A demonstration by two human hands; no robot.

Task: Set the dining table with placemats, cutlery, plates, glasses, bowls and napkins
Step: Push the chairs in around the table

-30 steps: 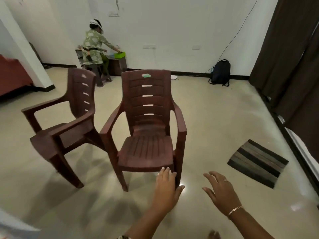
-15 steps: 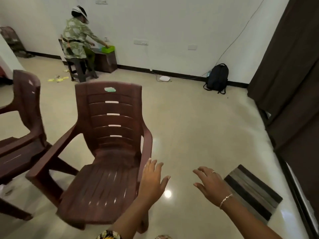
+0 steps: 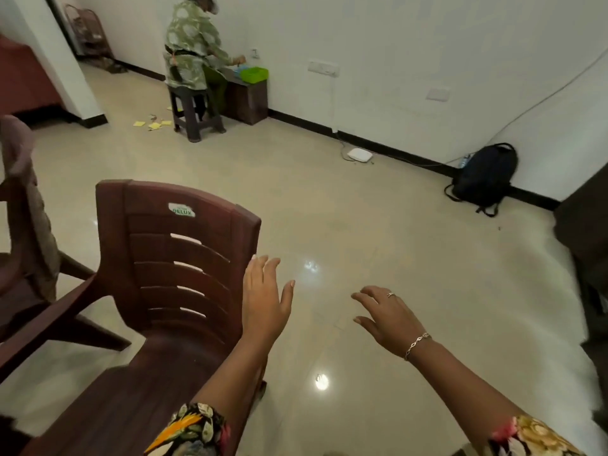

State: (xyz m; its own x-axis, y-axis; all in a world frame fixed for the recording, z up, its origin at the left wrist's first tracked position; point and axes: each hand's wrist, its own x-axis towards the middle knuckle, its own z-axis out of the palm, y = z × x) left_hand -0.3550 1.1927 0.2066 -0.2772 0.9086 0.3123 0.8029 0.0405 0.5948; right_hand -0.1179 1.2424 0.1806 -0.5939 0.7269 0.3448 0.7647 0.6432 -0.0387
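No table, placemat, cutlery, plate, glass, bowl or napkin is in view. My left hand [image 3: 265, 299] hovers open, fingers apart, just right of the backrest of a brown plastic armchair [image 3: 171, 268], close to it but whether it touches I cannot tell. My right hand [image 3: 386, 315], with a ring and a bracelet, is held open over the bare shiny floor, holding nothing.
A second brown chair [image 3: 23, 225] stands at the left edge. A person sits on a stool [image 3: 194, 110] by the far wall beside a small cabinet with a green tray [image 3: 254, 74]. A black backpack [image 3: 483, 177] leans on the wall. Dark curtains [image 3: 589, 245] hang at right.
The view has swung right and closer; the near chair has slid to the lower left. The striped floor mat has left the view. Both hands stay open and raised.
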